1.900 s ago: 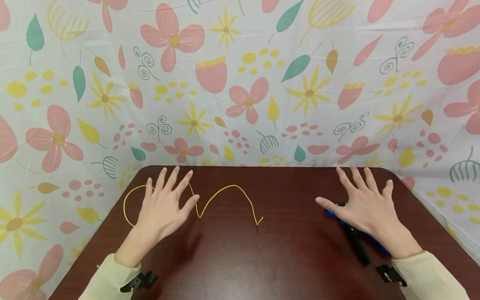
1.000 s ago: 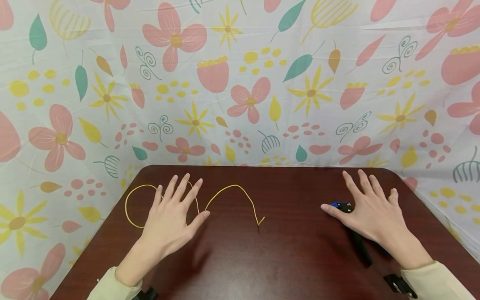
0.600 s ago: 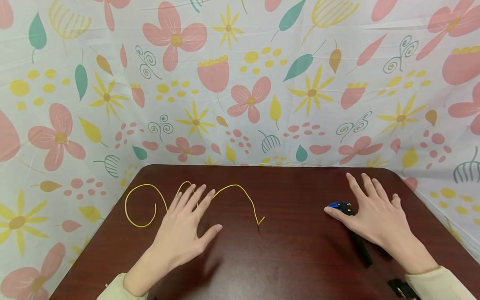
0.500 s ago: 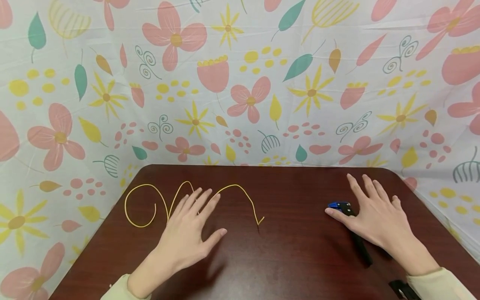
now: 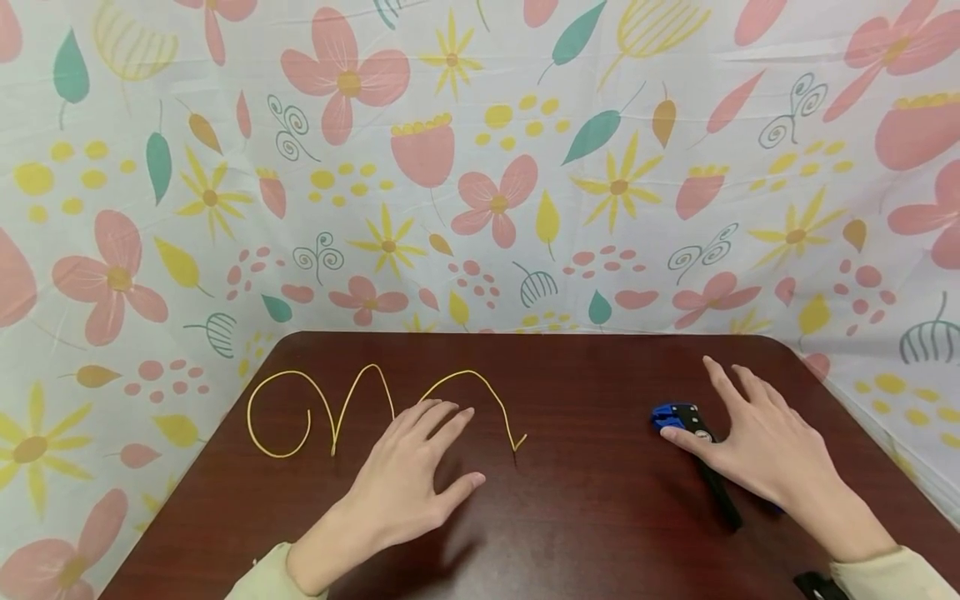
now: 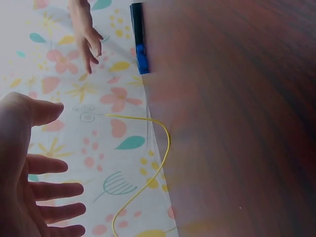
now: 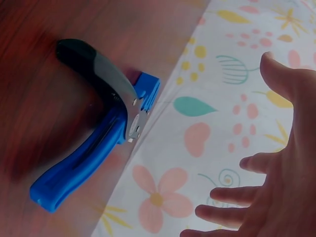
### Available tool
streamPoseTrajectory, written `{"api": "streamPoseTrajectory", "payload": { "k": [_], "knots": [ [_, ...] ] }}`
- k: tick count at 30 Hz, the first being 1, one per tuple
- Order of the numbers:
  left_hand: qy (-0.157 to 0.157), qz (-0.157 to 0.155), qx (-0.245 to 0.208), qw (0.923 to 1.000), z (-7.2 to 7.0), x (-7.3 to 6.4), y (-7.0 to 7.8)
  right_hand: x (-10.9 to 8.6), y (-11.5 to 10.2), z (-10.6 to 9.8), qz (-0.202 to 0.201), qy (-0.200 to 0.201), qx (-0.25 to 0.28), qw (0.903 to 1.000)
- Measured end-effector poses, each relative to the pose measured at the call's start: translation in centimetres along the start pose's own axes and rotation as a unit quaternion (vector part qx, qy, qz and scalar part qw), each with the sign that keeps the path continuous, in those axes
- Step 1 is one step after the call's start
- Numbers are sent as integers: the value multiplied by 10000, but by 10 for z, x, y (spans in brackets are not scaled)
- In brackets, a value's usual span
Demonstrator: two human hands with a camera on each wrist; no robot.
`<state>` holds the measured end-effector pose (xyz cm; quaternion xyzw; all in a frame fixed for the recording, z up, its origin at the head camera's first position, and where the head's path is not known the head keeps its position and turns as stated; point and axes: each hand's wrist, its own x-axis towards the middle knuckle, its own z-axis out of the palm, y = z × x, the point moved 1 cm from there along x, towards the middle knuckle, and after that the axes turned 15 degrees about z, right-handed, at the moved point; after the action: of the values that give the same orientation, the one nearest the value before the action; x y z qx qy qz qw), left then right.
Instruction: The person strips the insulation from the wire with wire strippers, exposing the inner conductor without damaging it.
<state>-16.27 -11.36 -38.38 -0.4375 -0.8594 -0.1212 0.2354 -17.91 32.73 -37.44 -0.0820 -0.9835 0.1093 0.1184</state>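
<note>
A yellow wire (image 5: pixel 468 372) lies in loose waves across the left and middle of the table, its left end curled into a loop and its right end bent back in a small hook. My left hand (image 5: pixel 405 475) hovers by its middle and hides part of it; the fingers are spread and hold nothing. On the right lies a wire stripper (image 5: pixel 720 496) with one blue and one black handle, spread apart as the right wrist view shows. My right hand (image 5: pixel 772 454), fingers extended, hovers over the handles and covers part of them, with no object in its grasp.
The dark reddish-brown table (image 5: pixel 585 500) has rounded far corners. A white cloth (image 5: pixel 675 275) with printed flowers and leaves hangs behind it and along both sides. A black strap (image 5: pixel 817 586) is on the right sleeve.
My left hand has moved right and nearer to me, uncovering the wire's left loop and first wave. My right hand has shifted slightly right and nearer, showing more of the wire stripper's head.
</note>
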Motion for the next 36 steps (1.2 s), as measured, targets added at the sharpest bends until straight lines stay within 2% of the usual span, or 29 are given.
{"api": "streamPoseTrajectory", "payload": {
  "k": [6, 15, 24, 36],
  "knots": [
    [17, -13, -177, 9998, 4, 5, -1, -2, 3, -1, -11, -73, 78, 9999],
    [-148, -219, -763, 9967, 12, 12, -3, -4, 8, -2, -44, -435, 632, 9970],
    [-236, -320, -1352, 9900, 21, 19, -5, -3, 27, -1, -385, -948, 1261, 9867],
    [-506, -469, -1916, 9790, 33, 25, -10, -7, 49, 6, -229, -1528, 1370, 9784]
  ]
}}
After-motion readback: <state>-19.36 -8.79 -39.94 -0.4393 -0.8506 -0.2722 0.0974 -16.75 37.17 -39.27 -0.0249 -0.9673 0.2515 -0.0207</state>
